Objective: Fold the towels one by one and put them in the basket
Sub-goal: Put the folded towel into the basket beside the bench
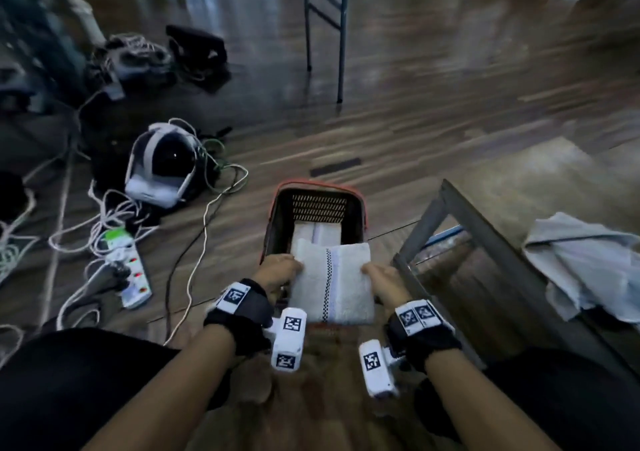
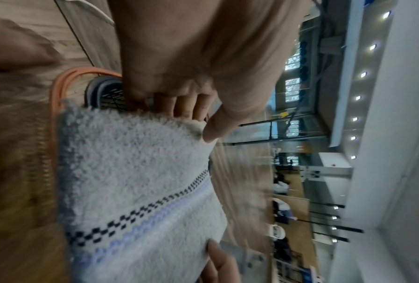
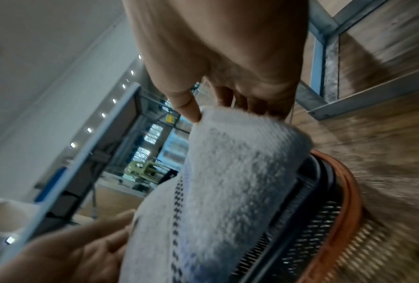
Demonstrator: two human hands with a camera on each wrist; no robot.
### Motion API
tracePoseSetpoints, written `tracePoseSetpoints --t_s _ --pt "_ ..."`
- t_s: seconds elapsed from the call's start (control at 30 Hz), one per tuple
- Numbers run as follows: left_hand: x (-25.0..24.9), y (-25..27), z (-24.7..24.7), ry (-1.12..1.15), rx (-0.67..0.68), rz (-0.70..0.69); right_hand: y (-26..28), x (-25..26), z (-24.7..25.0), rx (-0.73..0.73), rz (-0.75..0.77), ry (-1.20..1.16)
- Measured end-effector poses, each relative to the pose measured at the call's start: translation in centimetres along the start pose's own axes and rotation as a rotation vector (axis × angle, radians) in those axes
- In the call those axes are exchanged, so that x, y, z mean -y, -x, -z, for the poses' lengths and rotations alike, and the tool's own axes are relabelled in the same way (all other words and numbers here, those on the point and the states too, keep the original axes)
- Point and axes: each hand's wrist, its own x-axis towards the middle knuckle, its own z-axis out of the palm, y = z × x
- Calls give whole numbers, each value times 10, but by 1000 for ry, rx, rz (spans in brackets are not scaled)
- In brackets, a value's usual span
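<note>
A folded white towel [image 1: 330, 282] with a black checked and blue stripe hangs over the near end of the dark basket [image 1: 317, 187] with an orange rim. My left hand [image 1: 280, 270] pinches its left edge, thumb on top and fingers beneath [image 2: 186, 109]. At the opposite edge my right hand [image 1: 382, 281] pinches the towel [image 3: 227, 172] the same way. Another folded white towel [image 1: 317, 232] lies at the basket's bottom. The basket rim [image 2: 54, 99] shows beside the held towel [image 2: 136, 172], and again in the right wrist view [image 3: 344, 191].
A grey metal frame [image 1: 485, 229] stands just right of the basket, with crumpled grey cloth [image 1: 585, 263] draped on it. Left of the basket lie a power strip [image 1: 130, 270], tangled cables and a white headset [image 1: 161, 166]. Blue table legs [image 1: 341, 35] stand farther off on the wooden floor.
</note>
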Motion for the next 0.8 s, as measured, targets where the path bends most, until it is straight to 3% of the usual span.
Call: tracePoseSetpoints --t_s 0.13,0.4,0.6,0.8 --pt "18 -100 9 -63 -99 41 -63 -1 -32 -14 19 137" --pt "12 -248 -2 -212 -212 31 -230 -12 -82 -87 0 222" --pt "23 -324 -8 -217 -297 11 -305 -19 -104 -148 -24 160" --pt "36 -347 -7 -240 -335 -3 -323 -29 -112 -157 -12 169"
